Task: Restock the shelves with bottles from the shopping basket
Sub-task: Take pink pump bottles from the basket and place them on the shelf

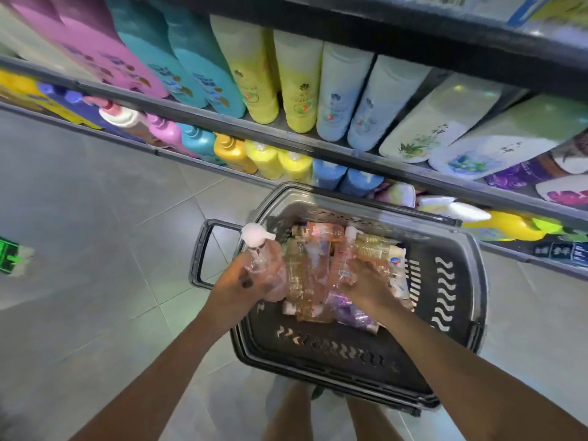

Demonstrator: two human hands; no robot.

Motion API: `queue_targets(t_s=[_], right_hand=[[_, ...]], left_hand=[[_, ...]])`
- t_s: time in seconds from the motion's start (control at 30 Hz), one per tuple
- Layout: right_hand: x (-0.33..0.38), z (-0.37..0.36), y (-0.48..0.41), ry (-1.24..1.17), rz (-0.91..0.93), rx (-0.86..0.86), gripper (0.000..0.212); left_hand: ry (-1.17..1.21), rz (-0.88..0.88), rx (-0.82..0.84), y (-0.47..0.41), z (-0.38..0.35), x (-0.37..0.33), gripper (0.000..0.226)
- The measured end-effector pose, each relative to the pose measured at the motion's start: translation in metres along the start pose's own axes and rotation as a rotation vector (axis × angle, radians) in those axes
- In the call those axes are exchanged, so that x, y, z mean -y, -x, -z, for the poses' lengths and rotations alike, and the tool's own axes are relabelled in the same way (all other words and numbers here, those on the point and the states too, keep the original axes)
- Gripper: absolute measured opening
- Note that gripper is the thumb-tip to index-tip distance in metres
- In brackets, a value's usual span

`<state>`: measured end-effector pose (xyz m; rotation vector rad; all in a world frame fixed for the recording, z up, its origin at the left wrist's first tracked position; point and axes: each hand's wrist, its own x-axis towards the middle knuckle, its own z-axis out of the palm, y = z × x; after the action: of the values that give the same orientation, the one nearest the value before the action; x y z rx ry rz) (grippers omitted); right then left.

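Floor: large pale grey tiles with thin joints are seen on every side of the shopping basket; a blurred green mark lies well to the left of it.
Shopping basket: dark grey moulded plastic, with rounded corners and walls pierced by wavy slots. A rectangular loop handle juts from its left end.
Shelves: dark grey metal edges run across the view beyond the basket.
Upper shelf stock: tall, smooth, flat-sided bottles are ranged beyond the basket in pink, teal, yellow and pale blue, then white with plant prints.
Lower shelf stock: shorter pump bottles in pink, teal, orange, yellow and blue are lined just beyond the basket's far rim.
Basket contents: clear plastic bottles tinted amber, pink and purple are piled lying down inside the basket, some wrapped in glossy film.
Left hand: the grip is closed round a clear, pink-tinted pump bottle with a rounded white pump head. The bottle is held at the basket's left rim, its head pointing away from the person beside the handle.
Right hand: the grip is closed round a second clear pinkish bottle, which is held inside the basket among the pile.
Legs: bare and blurred, they are seen just on the near side of the basket.
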<state>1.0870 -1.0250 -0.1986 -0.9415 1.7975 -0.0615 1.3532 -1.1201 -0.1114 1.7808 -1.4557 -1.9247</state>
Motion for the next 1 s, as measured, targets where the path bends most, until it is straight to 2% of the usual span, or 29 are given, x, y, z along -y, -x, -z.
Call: queue_targets(t_s=[0.17,0.27,0.33,0.47,0.5,0.6,0.63,0.67,0.73,0.77,0.87,0.9,0.93,1.0], right_hand=[[0.019,-0.040,-0.045,-0.024,0.001,0.067,0.065],[0.017,-0.060,-0.070,-0.013,-0.075,0.102,0.062],[0.009,-0.073,-0.085,-0.012,-0.132,0.103,0.071],[0.014,-0.082,-0.092,-0.055,-0.191,0.067,0.064],[0.011,-0.085,-0.094,-0.089,-0.196,0.083,0.068],[-0.007,-0.093,-0.097,-0.115,-0.188,0.027,0.097],[-0.002,-0.089,-0.086,-0.150,-0.208,0.021,0.094],[0.007,-0.083,-0.071,-0.194,-0.233,-0.001,0.077],[0.025,-0.067,-0.039,-0.224,-0.228,-0.013,0.030],[0.028,-0.059,-0.030,-0.234,-0.196,-0.039,0.029],[0.043,-0.030,0.003,-0.206,-0.101,-0.132,0.072],[0.051,-0.019,0.016,-0.182,-0.091,-0.148,0.078],[0.059,-0.007,0.029,-0.173,-0.095,-0.149,0.075],[0.079,0.019,0.059,-0.180,-0.089,-0.189,0.056]], left_hand=[[0.150,-0.068,-0.025,0.007,0.025,0.011,0.031],[0.158,-0.096,-0.022,0.010,0.034,0.021,0.046],[0.164,-0.098,-0.046,0.012,0.036,0.026,0.042],[0.157,-0.087,-0.084,0.012,0.037,0.034,0.040],[0.163,-0.087,-0.088,0.013,0.036,0.034,0.042],[0.190,-0.081,-0.098,0.018,0.035,0.031,0.046],[0.196,-0.081,-0.094,0.020,0.035,0.028,0.046],[0.201,-0.081,-0.084,0.023,0.034,0.026,0.046],[0.225,-0.083,-0.072,0.028,0.035,0.019,0.047],[0.228,-0.085,-0.066,0.031,0.035,0.014,0.048],[0.200,-0.119,-0.046,0.043,0.036,-0.006,0.050],[0.189,-0.123,-0.041,0.049,0.038,-0.016,0.051],[0.178,-0.122,-0.032,0.056,0.039,-0.027,0.054],[0.162,-0.115,-0.012,0.072,0.045,-0.053,0.062]])
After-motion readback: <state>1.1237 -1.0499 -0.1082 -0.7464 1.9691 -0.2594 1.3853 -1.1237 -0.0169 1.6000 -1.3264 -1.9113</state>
